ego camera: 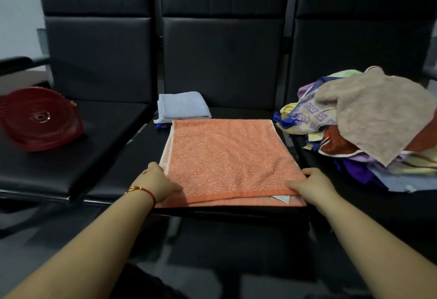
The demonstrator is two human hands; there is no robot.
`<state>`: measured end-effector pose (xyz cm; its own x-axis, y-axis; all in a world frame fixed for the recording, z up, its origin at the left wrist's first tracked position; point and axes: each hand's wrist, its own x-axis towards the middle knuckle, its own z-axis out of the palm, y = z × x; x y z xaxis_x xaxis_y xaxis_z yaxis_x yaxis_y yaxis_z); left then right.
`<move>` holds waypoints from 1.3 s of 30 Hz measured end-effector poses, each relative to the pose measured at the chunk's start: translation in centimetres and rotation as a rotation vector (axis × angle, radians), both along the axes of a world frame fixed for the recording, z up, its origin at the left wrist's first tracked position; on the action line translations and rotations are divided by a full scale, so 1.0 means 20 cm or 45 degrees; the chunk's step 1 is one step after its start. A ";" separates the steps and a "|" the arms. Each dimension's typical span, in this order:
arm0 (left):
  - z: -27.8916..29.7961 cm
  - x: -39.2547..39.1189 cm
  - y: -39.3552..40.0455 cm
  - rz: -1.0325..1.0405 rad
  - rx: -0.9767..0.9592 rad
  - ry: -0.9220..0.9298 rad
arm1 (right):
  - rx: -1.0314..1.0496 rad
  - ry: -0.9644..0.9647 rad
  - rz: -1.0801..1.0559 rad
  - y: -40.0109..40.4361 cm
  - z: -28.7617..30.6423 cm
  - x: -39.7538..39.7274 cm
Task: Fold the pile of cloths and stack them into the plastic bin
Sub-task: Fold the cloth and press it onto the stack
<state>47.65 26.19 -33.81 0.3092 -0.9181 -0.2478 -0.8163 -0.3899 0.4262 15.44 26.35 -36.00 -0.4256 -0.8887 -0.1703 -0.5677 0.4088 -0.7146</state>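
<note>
A row of 3 black padded seats (222, 119) with tall backs stands against a pale wall. The left hand (159, 180) pinches the near left corner of the orange towel (227, 156), and the right hand (312, 186) grasps its near right edge. The towel lies folded flat on the middle seat. A folded pale blue cloth (183, 106) sits just behind it. The unfolded pile (369, 128) heaps on the right seat; a red plastic bin (39, 119) lies on the left seat.
</note>
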 end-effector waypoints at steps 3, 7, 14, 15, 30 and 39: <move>-0.01 0.06 0.00 0.037 0.065 0.175 | -0.042 -0.093 -0.050 -0.03 0.02 -0.05; -0.02 0.07 0.02 0.121 0.147 0.609 | 0.064 -0.725 -0.137 -0.04 0.07 -0.08; 0.03 0.09 0.00 0.244 -0.265 1.241 | 0.014 -1.187 -0.121 -0.03 0.16 -0.08; 0.07 0.10 0.00 0.247 -0.406 1.376 | -0.094 -1.343 -0.133 -0.03 0.21 -0.09; -0.08 0.31 0.05 0.118 0.264 0.488 | 0.594 -0.395 0.261 0.13 0.13 -0.11; -0.05 0.30 0.07 0.150 0.397 0.931 | 0.703 -0.713 0.249 0.16 0.14 -0.13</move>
